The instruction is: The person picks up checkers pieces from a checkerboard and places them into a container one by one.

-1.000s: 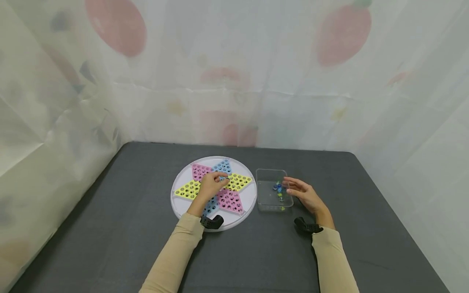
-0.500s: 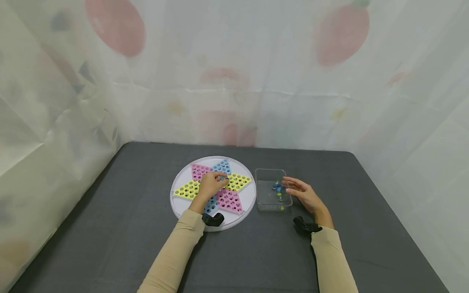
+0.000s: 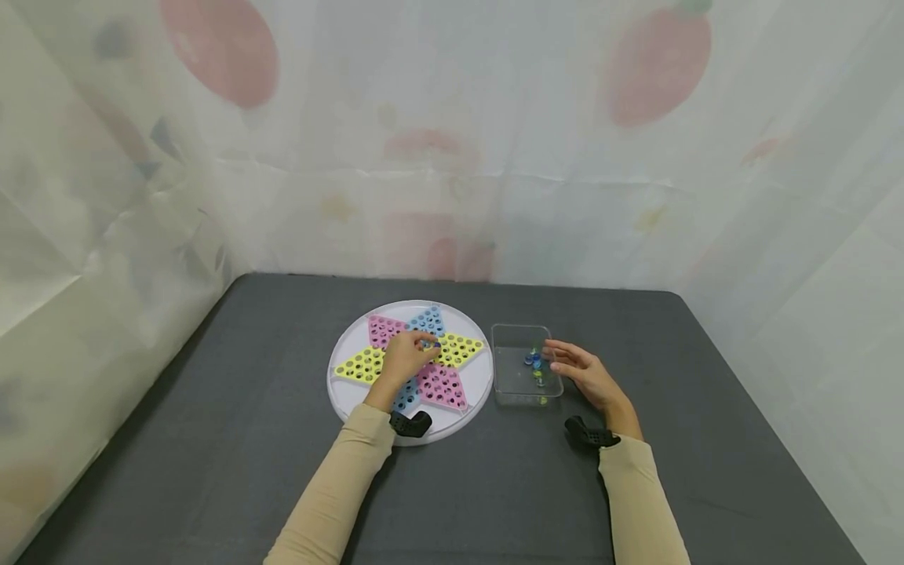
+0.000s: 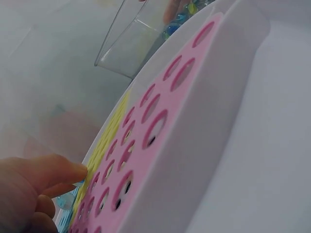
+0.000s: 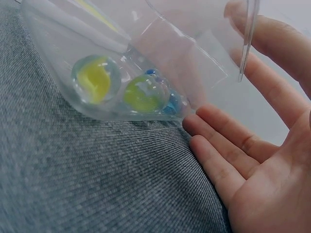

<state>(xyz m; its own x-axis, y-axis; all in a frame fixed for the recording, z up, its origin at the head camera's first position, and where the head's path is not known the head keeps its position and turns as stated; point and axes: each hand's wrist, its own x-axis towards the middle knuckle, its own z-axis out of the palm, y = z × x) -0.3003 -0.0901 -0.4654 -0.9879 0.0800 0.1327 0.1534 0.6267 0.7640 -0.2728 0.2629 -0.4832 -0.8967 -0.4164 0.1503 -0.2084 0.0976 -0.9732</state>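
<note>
My left hand [image 3: 406, 357] is over the middle of a round white Chinese checkers board [image 3: 346, 404], which bears a pink, yellow and blue star of holes. Between its thumb and index fingertips it pinches a small blue marble [image 3: 437, 345], close over the holes. In the left wrist view, a pale blue marble [image 4: 64, 200] shows below the index finger. My right hand [image 3: 586, 380] is at the right wall of a clear plastic box [image 3: 510, 377], its fingers extended and overlapping the rim. Several glass marbles [image 5: 146, 93], blue and yellow-green, lie in the box near that hand.
The box stands just right of the board on a dark grey cloth-covered table [image 3: 480, 486]. Pale printed curtains [image 3: 452, 118] hang behind and on both sides. Each wrist wears a black camera band [image 3: 411, 424].
The blue marble shows more plainly at the left fingertips than before. Both hands otherwise keep their places; the whole head view has shifted very slightly.
</note>
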